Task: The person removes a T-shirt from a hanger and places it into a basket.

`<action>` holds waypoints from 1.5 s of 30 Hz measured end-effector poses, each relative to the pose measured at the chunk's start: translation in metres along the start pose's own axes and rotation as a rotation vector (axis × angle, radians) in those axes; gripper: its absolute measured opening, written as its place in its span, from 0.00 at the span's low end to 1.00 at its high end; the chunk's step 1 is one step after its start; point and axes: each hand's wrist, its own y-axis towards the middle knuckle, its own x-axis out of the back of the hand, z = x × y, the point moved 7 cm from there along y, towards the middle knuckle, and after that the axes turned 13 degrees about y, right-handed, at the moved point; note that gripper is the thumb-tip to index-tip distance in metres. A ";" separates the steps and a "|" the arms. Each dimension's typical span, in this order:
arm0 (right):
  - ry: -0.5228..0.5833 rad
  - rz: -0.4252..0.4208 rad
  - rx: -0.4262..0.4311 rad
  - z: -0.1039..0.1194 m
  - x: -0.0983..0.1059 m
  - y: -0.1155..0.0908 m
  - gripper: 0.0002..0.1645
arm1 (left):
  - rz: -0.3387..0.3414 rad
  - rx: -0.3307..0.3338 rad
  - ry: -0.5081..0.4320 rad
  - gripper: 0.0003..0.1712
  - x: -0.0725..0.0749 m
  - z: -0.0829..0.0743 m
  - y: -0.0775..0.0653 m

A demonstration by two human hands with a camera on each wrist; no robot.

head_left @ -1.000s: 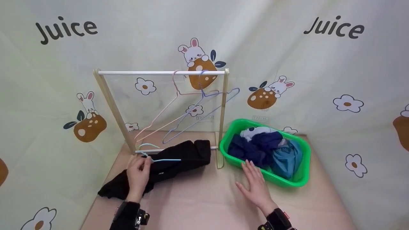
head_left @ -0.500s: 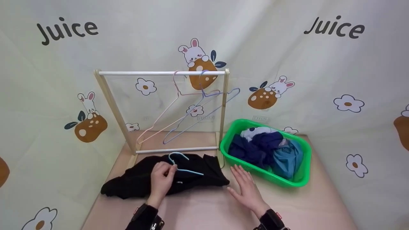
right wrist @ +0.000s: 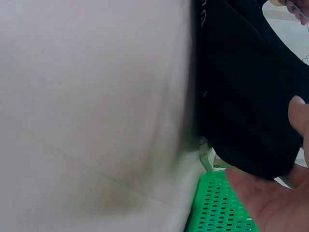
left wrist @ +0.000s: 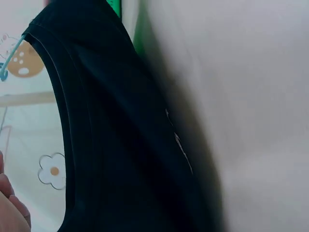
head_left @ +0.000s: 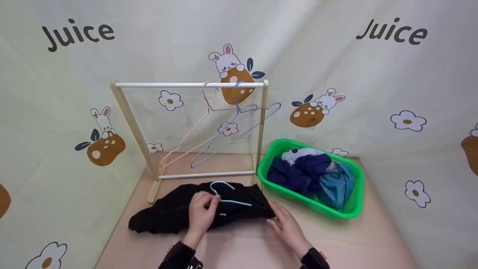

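Note:
My left hand pinches a light blue hanger just below its hook. On this hanger is a black T-shirt, its lower part stretching toward the left over the table; the hanger's arms are mostly hidden inside. The ribbed neckline shows in the left wrist view, with a bit of the hanger at its edge. At the shirt's right end is my right hand. In the right wrist view its thumb lies over the black cloth and its fingers wrap the end of it.
Behind the shirt stands a small rack with a white top bar and wooden posts. A pink hanger and a purple hanger hang from it. To the right, a green basket holds crumpled navy, teal and white clothes.
The left hand has brought the hanger and shirt to the right and nearer, away from the rack's base. My right hand has moved left from beside the basket to grip the shirt's right end.

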 end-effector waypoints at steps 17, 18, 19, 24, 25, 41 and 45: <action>0.040 -0.103 0.033 0.005 0.026 -0.001 0.16 | 0.202 -0.021 0.126 0.06 -0.011 -0.024 0.004; 0.046 -0.111 0.040 0.006 0.028 -0.001 0.16 | 0.199 -0.018 0.118 0.07 -0.011 -0.025 0.005; 0.050 -0.122 0.045 0.007 0.030 -0.001 0.17 | 0.195 -0.016 0.104 0.07 -0.010 -0.025 0.006; 0.060 -0.189 0.047 0.010 0.043 0.002 0.18 | 0.153 -0.026 0.042 0.09 -0.006 -0.027 0.014; 0.065 -0.201 0.042 0.011 0.046 0.003 0.17 | 0.145 -0.028 0.032 0.09 -0.005 -0.027 0.015; 0.004 -0.459 -0.077 -0.016 0.101 -0.006 0.09 | 0.059 0.072 0.000 0.11 0.018 -0.015 0.026; -0.001 -0.477 -0.132 -0.023 0.105 -0.006 0.07 | 0.039 0.139 -0.051 0.11 0.016 -0.013 0.025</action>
